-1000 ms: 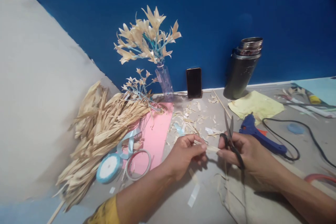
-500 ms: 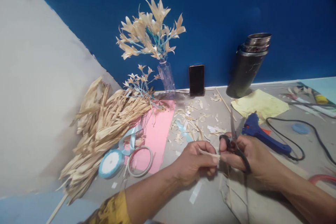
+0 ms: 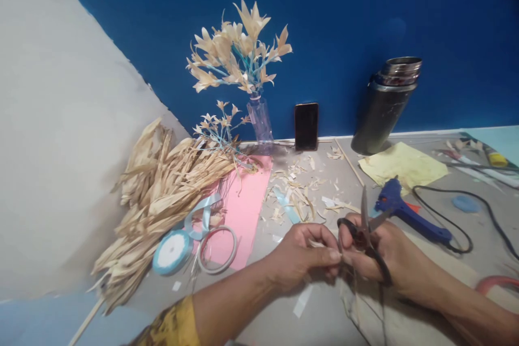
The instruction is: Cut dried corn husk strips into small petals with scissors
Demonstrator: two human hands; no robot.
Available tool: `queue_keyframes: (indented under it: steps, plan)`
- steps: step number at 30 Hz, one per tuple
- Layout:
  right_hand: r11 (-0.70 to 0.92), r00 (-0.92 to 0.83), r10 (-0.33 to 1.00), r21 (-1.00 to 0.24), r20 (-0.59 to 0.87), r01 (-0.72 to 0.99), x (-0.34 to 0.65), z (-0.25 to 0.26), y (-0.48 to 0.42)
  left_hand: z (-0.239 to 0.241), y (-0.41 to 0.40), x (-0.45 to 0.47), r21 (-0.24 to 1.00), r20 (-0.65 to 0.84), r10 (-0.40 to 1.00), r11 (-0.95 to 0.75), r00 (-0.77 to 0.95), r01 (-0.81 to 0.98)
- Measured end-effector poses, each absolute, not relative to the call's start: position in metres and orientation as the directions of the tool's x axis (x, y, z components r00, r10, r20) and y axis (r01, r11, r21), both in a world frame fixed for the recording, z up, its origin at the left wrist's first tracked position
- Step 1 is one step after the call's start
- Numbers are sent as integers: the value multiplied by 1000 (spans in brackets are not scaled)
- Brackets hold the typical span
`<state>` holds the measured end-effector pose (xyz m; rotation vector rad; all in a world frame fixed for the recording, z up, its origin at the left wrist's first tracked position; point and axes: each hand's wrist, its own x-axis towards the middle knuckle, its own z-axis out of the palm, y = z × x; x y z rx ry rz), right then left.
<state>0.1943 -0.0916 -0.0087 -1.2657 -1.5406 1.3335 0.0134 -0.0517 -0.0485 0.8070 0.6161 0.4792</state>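
The scissors [image 3: 365, 232] have black loop handles and grey metal blades, which stand spread apart in a V with their tips pointing up and away from the person. The pale strip [image 3: 316, 244] is thin and cream-coloured, and little of it shows among the fingers. The left arm, in a yellow patterned sleeve [image 3: 174, 324], reaches in from the lower left, and its left hand [image 3: 302, 257] is curled with thumb and forefinger pinching the strip. The right hand [image 3: 399, 257] comes from the lower right, wrapped around the scissors' handles, its thumb and finger brought close to the left fingertips; whether they also grip the strip cannot be told. The strip lies in the left hand's grasp, toward the small gap between the hands, while the scissors rise from the right hand, above the counter [image 3: 259, 316] and just beside a blue glue gun [image 3: 409, 213].
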Motion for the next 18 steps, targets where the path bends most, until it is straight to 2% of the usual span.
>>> queue_keyframes:
  steps: [10,14,18]
  plan:
    - [-38,-374,918,-969,-130,245,202,-12,-93,-56,-48,10,736,-154,447,647,881,-200]
    - [-17,-327,941,-980,-82,199,211,-15,-88,-49,-44,9,715,-98,517,631,850,-301]
    - [-52,-265,959,-982,-100,181,213,-15,-85,-38,-43,7,763,-198,612,587,766,-271]
